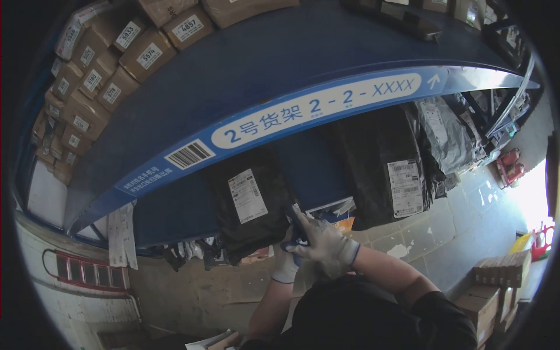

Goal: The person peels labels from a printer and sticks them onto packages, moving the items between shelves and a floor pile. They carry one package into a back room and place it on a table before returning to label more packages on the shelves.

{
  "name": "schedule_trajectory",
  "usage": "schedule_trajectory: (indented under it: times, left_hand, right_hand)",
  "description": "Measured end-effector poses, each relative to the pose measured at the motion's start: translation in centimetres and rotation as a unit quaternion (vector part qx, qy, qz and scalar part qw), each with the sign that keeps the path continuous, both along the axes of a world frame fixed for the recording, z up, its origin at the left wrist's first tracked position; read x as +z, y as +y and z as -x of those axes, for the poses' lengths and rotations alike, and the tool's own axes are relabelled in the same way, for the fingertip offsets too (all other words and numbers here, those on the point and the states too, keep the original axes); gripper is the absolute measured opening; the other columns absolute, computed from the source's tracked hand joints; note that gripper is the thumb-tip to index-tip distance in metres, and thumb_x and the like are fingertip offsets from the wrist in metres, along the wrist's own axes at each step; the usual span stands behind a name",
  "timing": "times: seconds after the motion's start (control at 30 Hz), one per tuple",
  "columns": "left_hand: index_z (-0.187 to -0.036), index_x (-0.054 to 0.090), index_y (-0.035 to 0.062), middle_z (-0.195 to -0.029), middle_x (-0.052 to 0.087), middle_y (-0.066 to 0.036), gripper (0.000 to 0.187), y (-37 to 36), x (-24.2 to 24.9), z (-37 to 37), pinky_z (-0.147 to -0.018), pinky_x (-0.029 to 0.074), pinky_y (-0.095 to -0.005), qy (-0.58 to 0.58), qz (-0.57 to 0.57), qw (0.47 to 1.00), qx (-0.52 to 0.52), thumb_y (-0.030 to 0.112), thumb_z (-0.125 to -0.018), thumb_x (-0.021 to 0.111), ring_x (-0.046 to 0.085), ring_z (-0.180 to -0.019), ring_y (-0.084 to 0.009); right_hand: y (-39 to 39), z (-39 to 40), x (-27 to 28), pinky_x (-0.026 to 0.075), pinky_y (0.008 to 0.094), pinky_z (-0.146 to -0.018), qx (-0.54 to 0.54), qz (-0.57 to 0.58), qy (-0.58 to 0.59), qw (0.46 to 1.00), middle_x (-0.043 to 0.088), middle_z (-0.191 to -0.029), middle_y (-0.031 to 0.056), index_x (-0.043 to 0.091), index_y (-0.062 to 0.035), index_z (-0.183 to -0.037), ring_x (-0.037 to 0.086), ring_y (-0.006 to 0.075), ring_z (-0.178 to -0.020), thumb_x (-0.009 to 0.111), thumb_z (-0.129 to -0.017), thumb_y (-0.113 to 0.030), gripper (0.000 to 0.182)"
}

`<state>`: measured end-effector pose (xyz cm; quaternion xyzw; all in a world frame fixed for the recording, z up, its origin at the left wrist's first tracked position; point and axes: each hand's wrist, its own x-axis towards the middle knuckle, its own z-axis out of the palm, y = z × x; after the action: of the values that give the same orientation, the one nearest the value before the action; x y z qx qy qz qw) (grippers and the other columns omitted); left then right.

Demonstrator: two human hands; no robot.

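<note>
My left hand [286, 263] and my right hand [331, 240] meet in front of the shelf, both in pale gloves with blue on them. Between them is a slim dark handheld object [298, 225], mostly covered by the fingers; its exact kind is hidden. My left hand closes round its lower part, and my right hand grips it from the side. Just beyond, a black plastic parcel [274, 204] with a white label [247, 196] lies on the shelf. Right of it is a larger black parcel [373, 146] with a printed label [405, 188].
A blue shelf beam [198, 133] with a barcode crosses above the parcels. Numbered cardboard boxes [149, 55] are stacked on the upper level. A grey parcel [446, 137] lies at the right. Cartons [481, 300] stand on the floor at lower right, and a red-framed ladder-like item [87, 271] is at left.
</note>
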<state>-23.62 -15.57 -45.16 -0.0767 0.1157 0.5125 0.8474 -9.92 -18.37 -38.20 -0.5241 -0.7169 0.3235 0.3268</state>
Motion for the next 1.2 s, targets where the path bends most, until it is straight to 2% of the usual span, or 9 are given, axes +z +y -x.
schedule_trajectory:
  times: [0.2,0.4,0.43,0.5,0.53,0.7,0.8,1.1,1.2]
  left_hand:
    - [-0.137,0.049,0.0077,-0.134,0.055,-0.015,0.045,-0.4,-1.0,0.6,-0.107,0.041,-0.0483,0.307,-0.089,0.947,-0.04,0.018,-0.094,0.059,0.052,-0.125,-0.0308]
    - [-0.119,0.066,0.0132,-0.117,0.068,-0.006,0.036,-1.1,-6.1,2.8,-0.094,0.051,-0.0307,0.604,-0.324,0.727,-0.036,0.031,-0.088,0.071,0.064,-0.11,-0.0213]
    - [-0.131,0.046,0.012,-0.132,0.047,-0.004,0.043,-1.4,-6.4,3.2,-0.103,0.037,-0.0295,0.302,-0.169,0.936,-0.064,0.029,-0.093,0.059,0.046,-0.122,-0.0178]
    - [-0.148,0.017,0.0103,-0.154,0.015,-0.002,0.055,-2.1,-6.2,2.3,-0.117,0.017,-0.0277,-0.222,0.127,0.962,-0.097,0.027,-0.102,0.042,0.019,-0.141,-0.0127]
    - [-0.142,0.03,0.01,-0.148,0.028,-0.003,0.048,-3.0,-4.4,1.4,-0.115,0.023,-0.0285,0.052,-0.016,0.99,-0.129,0.023,-0.1,0.048,0.029,-0.137,-0.0143]
    - [-0.122,0.062,0.0059,-0.129,0.061,-0.008,0.03,-7.3,3.3,-2.0,-0.105,0.043,-0.0266,0.656,-0.524,0.523,-0.148,0.003,-0.092,0.06,0.057,-0.12,-0.0176]
    - [-0.13,0.058,0.0033,-0.12,0.066,-0.01,0.038,-9.4,5.7,-3.5,-0.096,0.049,-0.027,0.611,-0.402,0.64,-0.235,0.011,-0.093,0.062,0.063,-0.109,-0.0159]
    - [-0.144,0.037,-0.0032,-0.141,0.051,-0.016,0.061,-10.0,6.8,-5.1,-0.108,0.04,-0.0321,0.536,-0.527,0.605,-0.262,0.019,-0.094,0.064,0.049,-0.131,-0.0228]
    - [-0.153,0.023,0.0107,-0.116,0.067,-0.011,0.078,-10.1,8.3,-5.9,-0.074,0.052,-0.0205,0.528,-0.45,0.665,-0.276,0.003,-0.088,0.066,0.063,-0.086,-0.0083]
  right_hand:
    - [-1.0,-0.4,-2.8,0.035,0.0435,-0.111,-0.027,-0.042,0.022,0.999,0.036,-0.146,0.0273,0.011,-0.0003,-0.153,0.041,0.0414,-0.132,0.061,-0.088,-0.048,0.094]
    - [-5.2,-2.3,-3.4,0.039,0.0466,-0.107,-0.036,0.023,0.006,0.999,0.036,-0.15,0.0247,0.015,0.0003,-0.152,0.038,0.0403,-0.137,0.059,-0.089,-0.054,0.094]
    - [-6.1,-2.6,-4.2,0.043,0.0452,-0.101,-0.052,-0.007,-0.004,0.999,0.04,-0.146,0.0259,0.018,0.0027,-0.151,0.046,0.0392,-0.125,0.062,-0.088,-0.051,0.094]
    - [-8.0,-4.0,-5.4,0.049,0.0431,-0.091,-0.084,-0.047,-0.027,0.995,0.046,-0.139,0.0277,0.021,0.0063,-0.148,0.059,0.0375,-0.107,0.067,-0.087,-0.047,0.093]
    - [-8.9,-4.6,-5.6,0.049,0.0419,-0.093,-0.097,-0.056,-0.005,0.994,0.046,-0.14,0.0256,0.023,0.0045,-0.148,0.06,0.0361,-0.108,0.068,-0.088,-0.042,0.089]
    - [-13.2,-6.4,-5.7,0.046,0.037,-0.103,-0.183,0.075,0.159,0.967,0.053,-0.136,0.0201,0.027,-0.0044,-0.151,0.056,0.0264,-0.121,0.066,-0.089,-0.024,0.076]
    - [-14.2,-7.0,-3.5,0.045,0.0349,-0.105,-0.197,0.164,0.322,0.911,0.062,-0.124,0.0162,0.028,-0.0005,-0.149,0.059,0.0221,-0.117,0.065,-0.092,-0.02,0.071]
    - [-14.0,-7.8,-2.1,0.057,0.029,-0.088,-0.288,0.102,0.394,0.867,0.067,-0.115,0.014,0.056,0.0031,-0.127,0.068,0.0189,-0.099,0.072,-0.082,-0.003,0.049]
    - [-14.3,-8.4,-2.7,0.059,0.0306,-0.085,-0.296,0.079,0.398,0.865,0.066,-0.117,0.0186,0.059,0.0064,-0.12,0.069,0.0235,-0.095,0.073,-0.08,-0.002,0.044]
